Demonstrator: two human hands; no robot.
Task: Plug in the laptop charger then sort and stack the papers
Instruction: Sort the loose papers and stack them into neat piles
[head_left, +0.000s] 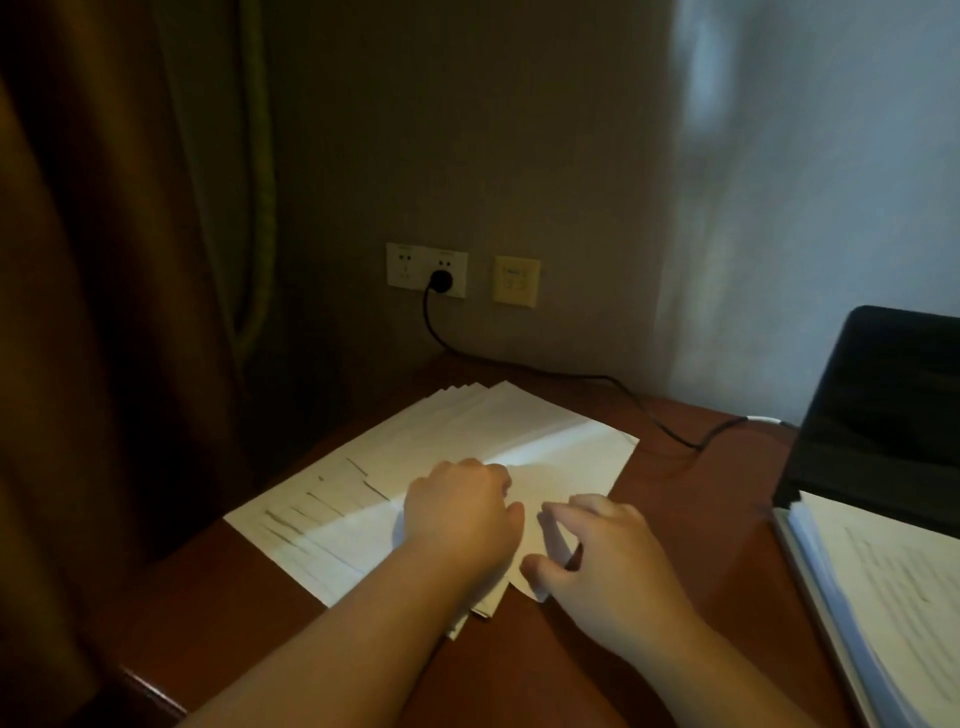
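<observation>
Head view shows a fanned spread of papers (467, 441) on the wooden desk (675, 493), its long axis running from near left to far right toward the wall. Left hand (460, 512) rests knuckles-up on the sheets, fingers curled; what it grips cannot be told. Right hand (597, 556) pinches a near sheet corner. Black charger plug (441, 279) sits in the wall socket (447, 273), its cable (571, 374) trailing right to the open laptop (883, 415), where another paper stack (883, 597) lies.

A room's desk corner — curtain (104, 260), wall sockets (426, 270), laptop (883, 415).
</observation>
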